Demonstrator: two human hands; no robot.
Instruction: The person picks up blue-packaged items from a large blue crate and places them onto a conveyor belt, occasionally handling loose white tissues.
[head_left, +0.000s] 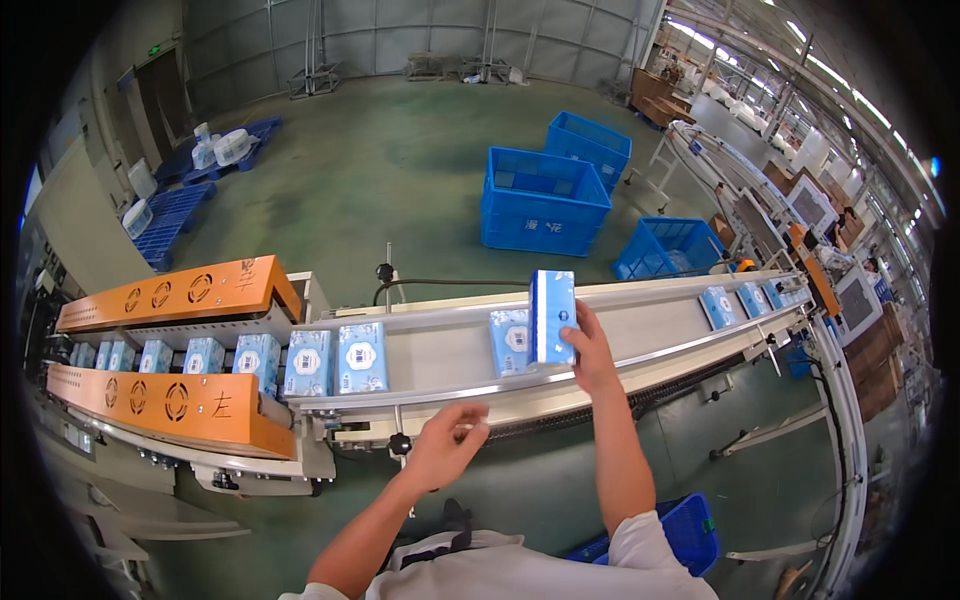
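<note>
My right hand (592,350) grips a light-blue and dark-blue tissue pack (553,310) by its right side and holds it upright over the conveyor belt (440,350). Just behind and left of it, another tissue pack (510,340) is partly hidden. Near the belt's front rail, my left hand (448,442) has its fingers loosely curled, with nothing visible in them. To the left, two tissue packs, one (361,358) beside the other (308,362), lie on the belt just past the orange-covered machine. More packs (717,308) sit toward the belt's far right end.
Orange guards (170,405) flank a row of packs on the left. Beyond the belt stand blue crates (545,205), with one more crate (668,248) near its right end. A blue basket (690,535) is by my right side. Blue pallets (175,220) lie far left.
</note>
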